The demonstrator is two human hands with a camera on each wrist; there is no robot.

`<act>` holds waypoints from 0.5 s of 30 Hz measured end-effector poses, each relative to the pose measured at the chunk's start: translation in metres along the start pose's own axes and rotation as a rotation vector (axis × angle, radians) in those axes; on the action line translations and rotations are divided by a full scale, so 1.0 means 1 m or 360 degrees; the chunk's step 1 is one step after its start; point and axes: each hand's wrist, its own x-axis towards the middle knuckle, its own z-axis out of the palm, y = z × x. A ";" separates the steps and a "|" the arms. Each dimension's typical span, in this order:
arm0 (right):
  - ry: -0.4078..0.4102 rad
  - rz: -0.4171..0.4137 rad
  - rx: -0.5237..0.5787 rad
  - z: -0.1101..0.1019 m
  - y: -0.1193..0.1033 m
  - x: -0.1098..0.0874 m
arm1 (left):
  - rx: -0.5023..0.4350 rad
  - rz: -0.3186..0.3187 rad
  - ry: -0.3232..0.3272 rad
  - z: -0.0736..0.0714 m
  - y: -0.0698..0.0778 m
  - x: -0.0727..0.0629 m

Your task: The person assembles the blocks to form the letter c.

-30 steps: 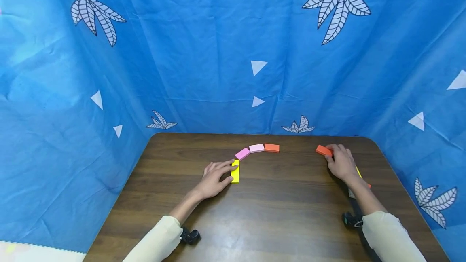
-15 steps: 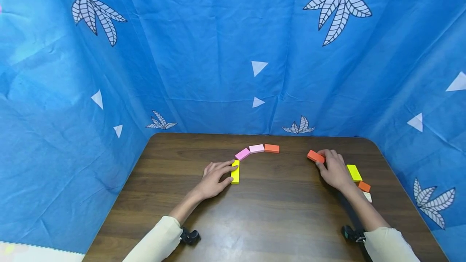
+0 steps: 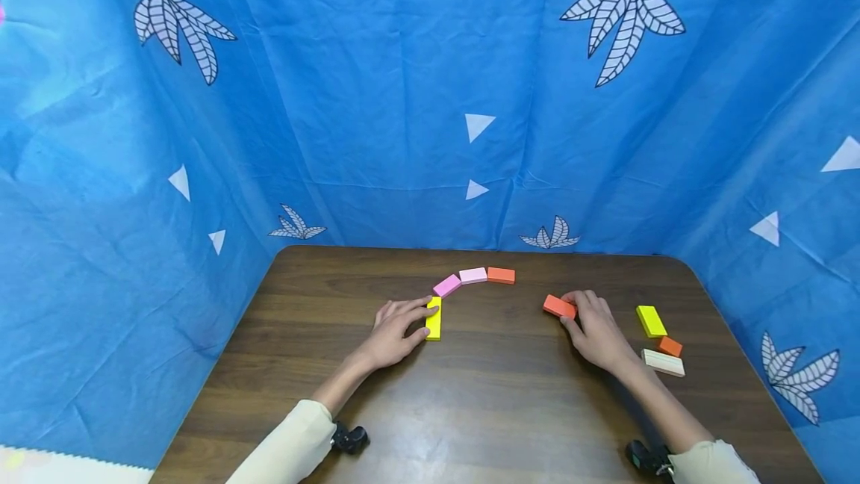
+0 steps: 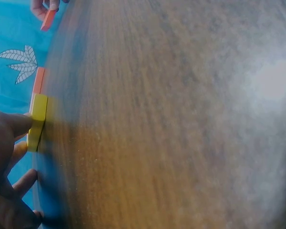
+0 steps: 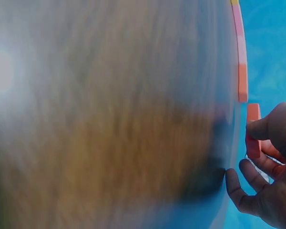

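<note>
In the head view my left hand is at a yellow block lying flat on the table, thumb near its closer end and fingertips at the far part. The left wrist view shows thumb and a finger against that yellow block. Beyond it, a pink block, a light pink block and an orange block form a curved row. My right hand pinches another orange block between thumb and fingers. In the right wrist view this orange block is raised over the table.
At the right of the wooden table lie a yellow block, a small orange block and a cream block. Blue patterned cloth hangs behind and at both sides of the table.
My right hand has carried the orange block leftward and a little nearer, away from the blocks at the right, which now show fully. The left hand has stayed at the yellow block.
</note>
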 end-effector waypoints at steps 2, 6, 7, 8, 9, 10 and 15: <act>0.0007 -0.0028 0.0004 0.003 -0.004 -0.003 | 0.0000 0.0001 -0.0006 -0.001 0.000 0.000; 0.0024 -0.0087 0.0004 0.011 -0.012 -0.006 | -0.0007 0.0003 -0.0002 0.000 0.001 -0.001; 0.0027 -0.0100 0.0005 0.013 -0.015 -0.007 | -0.0005 0.0005 0.0000 0.000 0.001 -0.001; 0.0028 -0.0115 0.0010 0.015 -0.018 -0.008 | -0.0003 0.0004 0.0000 0.001 0.001 -0.001; 0.0031 -0.0124 0.0013 0.017 -0.021 -0.008 | -0.0002 0.0004 0.0000 0.001 0.001 -0.001; 0.0033 -0.0135 0.0015 0.019 -0.024 -0.009 | -0.0001 0.0002 0.0000 0.001 0.001 -0.001; 0.0018 -0.0172 0.0021 0.029 -0.040 -0.012 | -0.0012 -0.0016 0.0004 0.000 0.001 0.000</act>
